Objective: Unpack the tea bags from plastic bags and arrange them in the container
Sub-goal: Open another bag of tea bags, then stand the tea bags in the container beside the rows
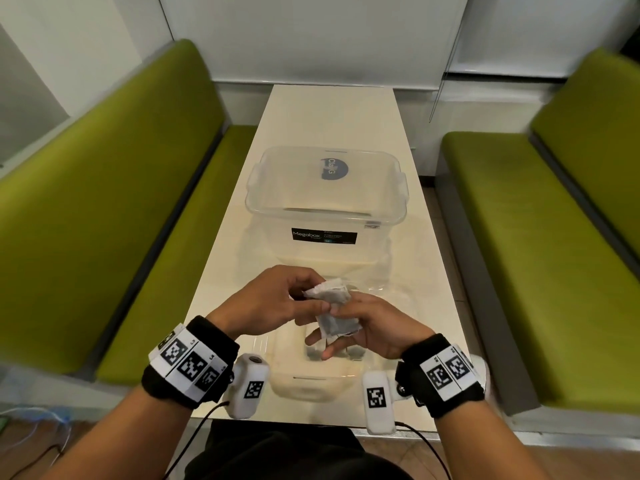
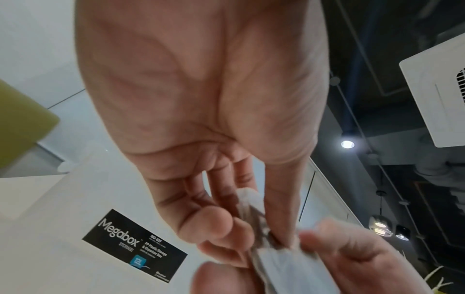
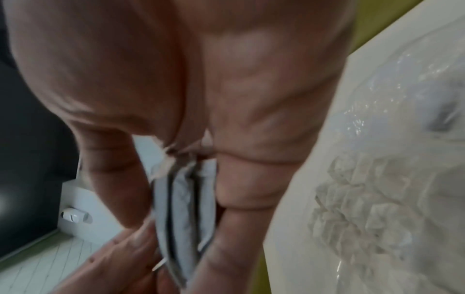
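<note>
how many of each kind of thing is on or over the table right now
Clear storage boxes: 2, the large lidded Megabox and a small open container
Tea bag bundles: 1, held between left hand and right hand, tea bags; single bags too bunched to count
Crumpled plastic bags: 1
Total: 4

Your left hand [image 2: 201,119] pinching tea bags [image 2: 254,216], your right hand [image 2: 352,256] gripping their lower end, Megabox label [image 2: 134,245] behind
</note>
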{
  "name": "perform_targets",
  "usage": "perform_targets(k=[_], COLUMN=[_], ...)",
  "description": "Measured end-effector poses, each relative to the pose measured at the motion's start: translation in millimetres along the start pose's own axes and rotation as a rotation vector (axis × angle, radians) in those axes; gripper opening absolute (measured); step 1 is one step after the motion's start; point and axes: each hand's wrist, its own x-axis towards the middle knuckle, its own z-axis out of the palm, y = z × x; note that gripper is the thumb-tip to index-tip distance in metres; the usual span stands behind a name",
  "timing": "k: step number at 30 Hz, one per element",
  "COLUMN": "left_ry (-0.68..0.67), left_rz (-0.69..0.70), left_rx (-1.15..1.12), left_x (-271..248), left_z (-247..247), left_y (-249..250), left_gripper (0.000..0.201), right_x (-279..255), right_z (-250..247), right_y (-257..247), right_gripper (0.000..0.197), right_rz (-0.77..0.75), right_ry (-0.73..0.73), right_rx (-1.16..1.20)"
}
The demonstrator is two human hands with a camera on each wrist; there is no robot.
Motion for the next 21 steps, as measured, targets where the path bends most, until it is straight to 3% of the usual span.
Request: perform_targets(k=[8, 13, 21], left_ry=[0.132, 0.183, 0.151], left_rz=[-0.042, -0.034, -0.07], left_rx=[0.11, 0.244, 0.218], left_x=[2.5, 1.8, 2.7], left_z=[-7.6, -8.7, -14.4], left_y=[-11.7, -14.8, -19.3], left_gripper=[0.007, 0.003, 0.011], right_x=[5.5, 8.5, 20.0], right_z=[-2.2, 6.1, 3.2], right_y=[8.7, 9.2, 14.7], right_gripper=[0.031, 0.028, 0.019], right_rz=[-0.022, -0.056, -0.143], right_ry=[0.104, 0.235, 0.34], right_rx=[-0.272, -0.199, -0.181])
